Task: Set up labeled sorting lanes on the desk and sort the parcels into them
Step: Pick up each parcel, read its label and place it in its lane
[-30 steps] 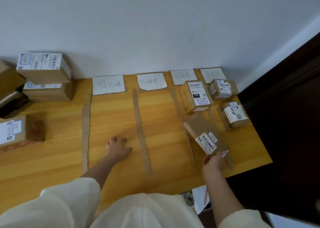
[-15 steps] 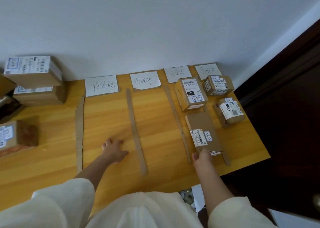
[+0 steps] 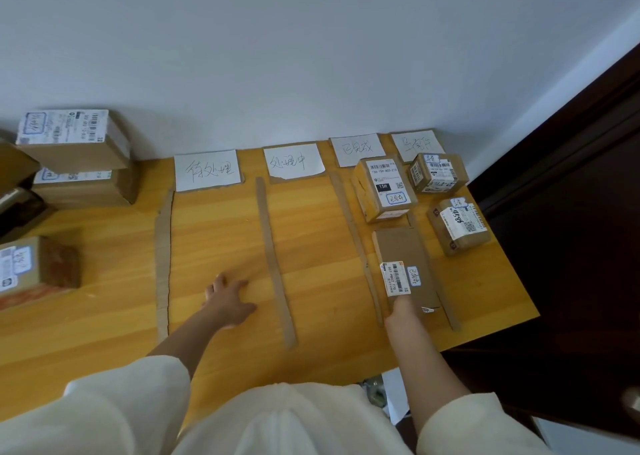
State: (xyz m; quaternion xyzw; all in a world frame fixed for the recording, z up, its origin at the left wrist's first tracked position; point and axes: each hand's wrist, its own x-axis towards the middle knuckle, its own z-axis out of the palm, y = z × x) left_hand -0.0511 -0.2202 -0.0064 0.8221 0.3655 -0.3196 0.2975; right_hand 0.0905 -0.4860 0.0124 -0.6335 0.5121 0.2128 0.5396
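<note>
Flat cardboard parcel (image 3: 403, 257) lies under right hand's (image 3: 403, 311) fingers; left hand (image 3: 227, 299) spread on wood.

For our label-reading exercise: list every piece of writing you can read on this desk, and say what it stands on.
"待处理": first lane card.
"处理中": second lane card.
"已完成": third lane card.
Fourth lane card: handwriting unclear.
"15H": label on upright box.
"507-PB02 170": label on flat box.
Other parcel labels: too small.

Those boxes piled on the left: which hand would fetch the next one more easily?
Probably the left hand: it rests flat and free on the desk, nearer the unsorted parcels. The right hand touches the flat parcel.
</note>
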